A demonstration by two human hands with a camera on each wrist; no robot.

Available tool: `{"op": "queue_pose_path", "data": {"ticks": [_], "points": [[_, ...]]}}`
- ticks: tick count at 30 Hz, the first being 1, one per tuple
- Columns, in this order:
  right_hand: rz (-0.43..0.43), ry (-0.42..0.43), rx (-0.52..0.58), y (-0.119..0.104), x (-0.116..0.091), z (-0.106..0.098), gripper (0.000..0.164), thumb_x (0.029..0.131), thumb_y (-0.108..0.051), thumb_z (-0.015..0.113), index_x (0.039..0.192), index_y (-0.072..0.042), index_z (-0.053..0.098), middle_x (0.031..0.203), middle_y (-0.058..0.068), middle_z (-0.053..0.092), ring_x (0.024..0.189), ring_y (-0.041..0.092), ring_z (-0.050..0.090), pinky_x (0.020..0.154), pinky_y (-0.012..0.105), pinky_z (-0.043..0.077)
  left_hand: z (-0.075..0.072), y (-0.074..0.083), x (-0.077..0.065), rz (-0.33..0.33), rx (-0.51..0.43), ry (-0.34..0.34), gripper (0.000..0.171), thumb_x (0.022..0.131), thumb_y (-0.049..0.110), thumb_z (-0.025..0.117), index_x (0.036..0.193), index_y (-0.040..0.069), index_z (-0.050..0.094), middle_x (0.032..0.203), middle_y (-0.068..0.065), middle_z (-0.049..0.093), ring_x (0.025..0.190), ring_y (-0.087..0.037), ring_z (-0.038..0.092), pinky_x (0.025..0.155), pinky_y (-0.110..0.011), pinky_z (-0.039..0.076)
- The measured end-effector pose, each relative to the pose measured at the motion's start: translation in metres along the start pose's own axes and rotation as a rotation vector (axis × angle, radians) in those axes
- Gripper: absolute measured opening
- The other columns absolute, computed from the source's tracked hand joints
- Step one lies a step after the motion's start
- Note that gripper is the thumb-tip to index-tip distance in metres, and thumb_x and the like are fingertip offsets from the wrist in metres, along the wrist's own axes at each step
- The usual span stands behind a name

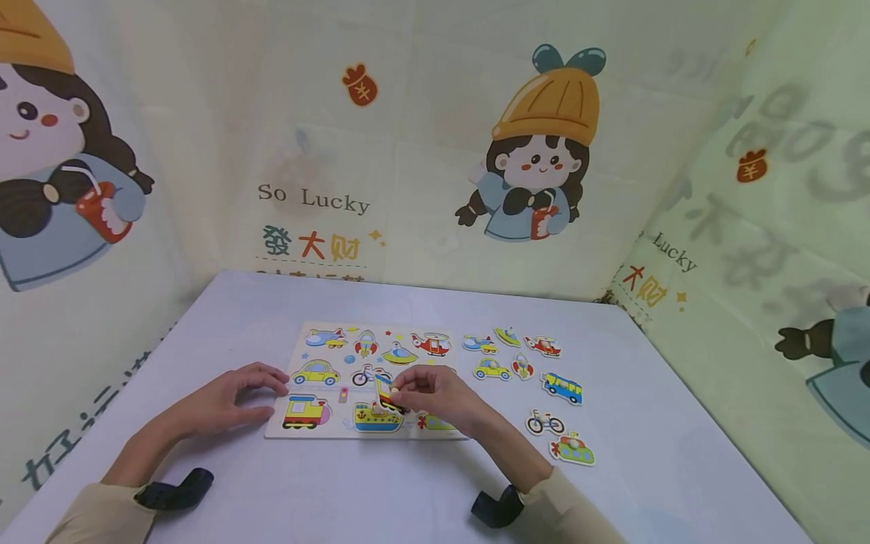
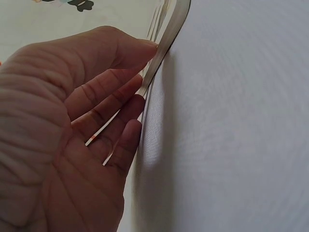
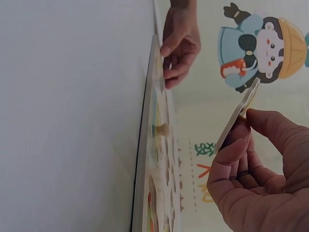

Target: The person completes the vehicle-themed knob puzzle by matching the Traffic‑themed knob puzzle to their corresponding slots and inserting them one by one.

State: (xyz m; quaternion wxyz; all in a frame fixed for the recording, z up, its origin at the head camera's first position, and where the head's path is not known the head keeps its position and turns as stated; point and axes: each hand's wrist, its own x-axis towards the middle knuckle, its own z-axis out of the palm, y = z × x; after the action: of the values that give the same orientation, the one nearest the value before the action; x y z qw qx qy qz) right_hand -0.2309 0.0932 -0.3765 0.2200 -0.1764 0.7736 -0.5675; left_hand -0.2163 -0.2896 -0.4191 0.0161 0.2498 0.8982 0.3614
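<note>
Head view shows colors on the wooden piece [image 1: 384,387] the right hand [image 1: 440,393] pinches over the board [image 1: 339,417], left hand [image 1: 224,399] loosely touching board's left side; right wrist sees piece edge-on.

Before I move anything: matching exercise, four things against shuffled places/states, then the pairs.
1. Yellow flat car piece
2. Green flat submarine piece
3. Small flat piece with yellow on its face
4. Pale rectangular puzzle board

A. Pinched in the right hand
B. Left hand at its left edge
C. Loose piece nearest the person
D. Just left of the red-finned rocket piece

Pairs: 1-D; 2-C; 3-A; 4-B
</note>
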Motion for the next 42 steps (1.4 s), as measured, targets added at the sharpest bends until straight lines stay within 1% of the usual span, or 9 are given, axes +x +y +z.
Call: {"op": "queue_pose_path", "data": {"ticks": [4,6,12,16,22,27,33,40,42], "points": [[0.002,-0.007,0.003,-0.003,0.004,0.008,0.016,0.094,-0.02,0.076,0.106,-0.011,0.072,0.091,0.0,0.07,0.083,0.015,0.063,0.078,0.03,0.053,0.0,0.002,0.001,-0.003,-0.005,-0.005,0.027,0.087,0.024,0.082,0.113,0.022,0.073,0.129,-0.005,0.064,0.123,-0.031,0.056,0.099,-0.021,0.046],[0.001,-0.009,0.002,-0.003,0.006,0.013,0.015,0.094,-0.02,0.076,0.105,-0.011,0.072,0.091,0.0,0.07,0.083,0.015,0.062,0.078,0.03,0.053,0.0,0.002,0.001,-0.005,-0.008,-0.01,0.028,0.087,0.024,0.082,0.114,0.022,0.073,0.13,-0.005,0.064,0.124,-0.03,0.056,0.099,-0.021,0.046],[0.007,-0.02,-0.006,-0.003,0.013,0.026,0.014,0.093,-0.022,0.077,0.103,-0.013,0.073,0.089,0.001,0.07,0.083,0.015,0.064,0.078,0.028,0.052,-0.001,0.001,0.002,-0.007,-0.017,-0.023,0.029,0.087,0.024,0.082,0.115,0.021,0.072,0.131,-0.006,0.063,0.124,-0.015,0.053,0.1,-0.02,0.045],[0.002,-0.031,0.006,-0.002,0.017,0.034,0.014,0.093,-0.022,0.077,0.103,-0.012,0.073,0.089,0.002,0.07,0.083,0.015,0.065,0.078,0.026,0.051,-0.001,0.001,0.003,-0.007,-0.016,-0.027,0.029,0.088,0.025,0.082,0.115,0.021,0.072,0.131,-0.006,0.063,0.124,-0.013,0.053,0.1,-0.019,0.045],[-0.021,-0.049,-0.018,-0.002,0.024,0.044,0.012,0.094,-0.02,0.076,0.103,-0.013,0.074,0.089,-0.001,0.069,0.083,0.012,0.062,0.075,0.024,0.051,-0.002,0.002,0.003,-0.003,-0.007,-0.028,0.029,0.088,0.025,0.081,0.115,0.021,0.072,0.131,-0.005,0.063,0.125,-0.024,0.055,0.101,-0.02,0.045],[-0.01,-0.068,-0.021,0.0,0.029,0.05,0.014,0.094,-0.022,0.075,0.104,-0.013,0.074,0.089,-0.002,0.069,0.082,0.012,0.064,0.075,0.023,0.052,-0.001,0.003,0.003,-0.006,-0.002,-0.029,0.028,0.088,0.026,0.081,0.115,0.022,0.072,0.131,-0.005,0.063,0.126,-0.034,0.055,0.101,-0.021,0.045],[-0.006,-0.075,-0.004,-0.001,0.032,0.055,0.015,0.095,-0.022,0.075,0.105,-0.011,0.073,0.089,-0.003,0.069,0.082,0.011,0.064,0.075,0.022,0.052,0.0,0.002,0.003,-0.001,0.007,-0.032,0.028,0.088,0.026,0.081,0.115,0.022,0.072,0.132,-0.005,0.063,0.126,-0.031,0.055,0.102,-0.021,0.044],[-0.019,-0.082,0.015,-0.002,0.035,0.063,0.014,0.095,-0.021,0.074,0.104,-0.011,0.073,0.088,-0.004,0.069,0.08,0.009,0.064,0.074,0.021,0.052,0.001,0.002,0.002,-0.001,0.006,-0.033,0.028,0.089,0.027,0.08,0.115,0.023,0.072,0.131,-0.005,0.063,0.126,-0.034,0.055,0.103,-0.023,0.044],[-0.025,-0.085,0.012,-0.002,0.036,0.066,0.014,0.095,-0.021,0.074,0.104,-0.011,0.073,0.088,-0.004,0.07,0.079,0.009,0.064,0.074,0.021,0.052,0.001,0.001,0.001,-0.002,0.008,-0.029,0.027,0.089,0.027,0.08,0.114,0.024,0.072,0.131,-0.004,0.063,0.125,-0.032,0.055,0.103,-0.023,0.044]]}}
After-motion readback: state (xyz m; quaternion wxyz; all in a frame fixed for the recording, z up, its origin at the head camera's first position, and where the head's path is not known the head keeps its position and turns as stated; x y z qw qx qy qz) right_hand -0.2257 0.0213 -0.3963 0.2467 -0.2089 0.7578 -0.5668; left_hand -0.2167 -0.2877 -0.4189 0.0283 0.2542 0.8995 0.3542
